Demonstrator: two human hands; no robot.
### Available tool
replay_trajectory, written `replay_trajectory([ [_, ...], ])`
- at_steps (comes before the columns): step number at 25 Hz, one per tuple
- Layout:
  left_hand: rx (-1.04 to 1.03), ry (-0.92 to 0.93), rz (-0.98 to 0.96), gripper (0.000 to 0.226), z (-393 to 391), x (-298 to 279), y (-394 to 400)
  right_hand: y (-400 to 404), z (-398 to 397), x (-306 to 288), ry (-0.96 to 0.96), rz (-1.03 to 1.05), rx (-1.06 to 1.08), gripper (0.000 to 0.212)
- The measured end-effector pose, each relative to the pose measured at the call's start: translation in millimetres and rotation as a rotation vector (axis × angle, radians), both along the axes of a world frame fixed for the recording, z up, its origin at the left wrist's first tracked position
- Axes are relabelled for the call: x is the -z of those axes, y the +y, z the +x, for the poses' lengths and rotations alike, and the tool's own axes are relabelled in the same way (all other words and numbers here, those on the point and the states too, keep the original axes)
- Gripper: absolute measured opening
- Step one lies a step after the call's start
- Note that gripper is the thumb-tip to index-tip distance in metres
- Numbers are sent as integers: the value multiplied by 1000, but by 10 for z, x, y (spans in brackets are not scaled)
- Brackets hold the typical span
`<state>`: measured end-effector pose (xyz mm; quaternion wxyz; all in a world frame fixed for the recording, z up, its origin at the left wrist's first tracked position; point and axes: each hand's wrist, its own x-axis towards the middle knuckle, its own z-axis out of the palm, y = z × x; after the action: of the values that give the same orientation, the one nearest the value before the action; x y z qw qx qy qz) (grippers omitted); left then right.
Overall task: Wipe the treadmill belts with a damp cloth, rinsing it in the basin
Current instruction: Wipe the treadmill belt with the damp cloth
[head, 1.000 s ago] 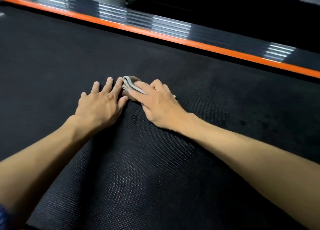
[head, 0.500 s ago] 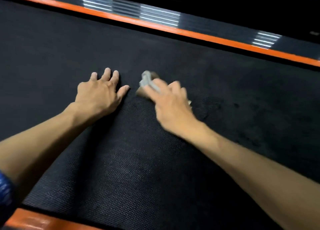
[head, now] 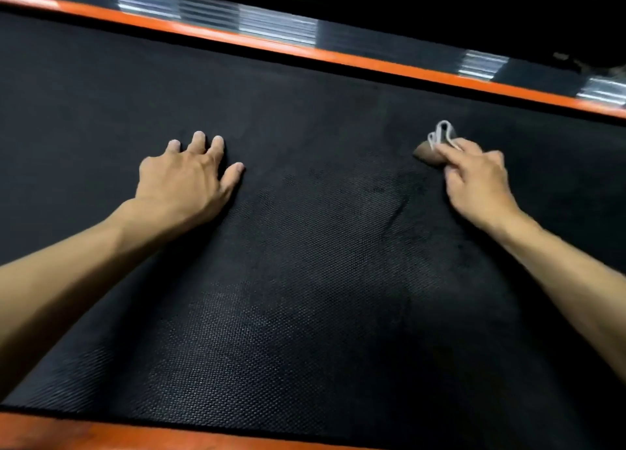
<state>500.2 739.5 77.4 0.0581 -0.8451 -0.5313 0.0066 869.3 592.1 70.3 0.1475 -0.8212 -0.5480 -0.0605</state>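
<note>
Both hands are down on the black textured treadmill belt [head: 305, 314], and we have only the head view to go by. Our left hand [head: 189, 182] lies flat with fingers spread and straight, holding nothing; we judge it is planted there to brace our weight as we lean over the belt. Our right hand [head: 474, 175] is well apart from it, out to the right, with its fingers curled over the small folded grey cloth [head: 440, 138], pinning it to the belt. The cloth's pale folded edge sticks out past the fingertips, toward the far orange side rail [head: 338, 56]; we think the bunched fold gives the hand a firm pad to press and push with.

Between the hands we see a darker patch on the belt, which may be dampness from wiping, though the blur keeps us from being sure. Beyond the far rail runs a dark ribbed strip with shiny metal bands [head: 277, 29]. A near orange rail [head: 101, 432] edges the bottom of the view. The basin is not in sight, so rinsing looks like a later step; much of the belt seems left to wipe.
</note>
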Motion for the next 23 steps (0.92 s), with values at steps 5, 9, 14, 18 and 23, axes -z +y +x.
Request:
replay_trajectory([
  [5, 24, 4, -41, 60, -24, -67, 6, -319, -1436, 32, -130, 5, -274, 65],
  [9, 220, -112, -148, 45, -376, -210, -46, -772, -2448, 8, 36, -61, -800, 63],
  [14, 299, -254, -193, 41, -881, -193, -130, -87, -1706, 36, -13, -24, -609, 62],
  [18, 266, -134, -75, 53, -1206, -55, -48, 221, -2249, -55, -30, 16, -102, 59],
  [23, 319, -155, -98, 60, -1309, -16, 43, -171, -3333, 91, 27, -42, -686, 62],
])
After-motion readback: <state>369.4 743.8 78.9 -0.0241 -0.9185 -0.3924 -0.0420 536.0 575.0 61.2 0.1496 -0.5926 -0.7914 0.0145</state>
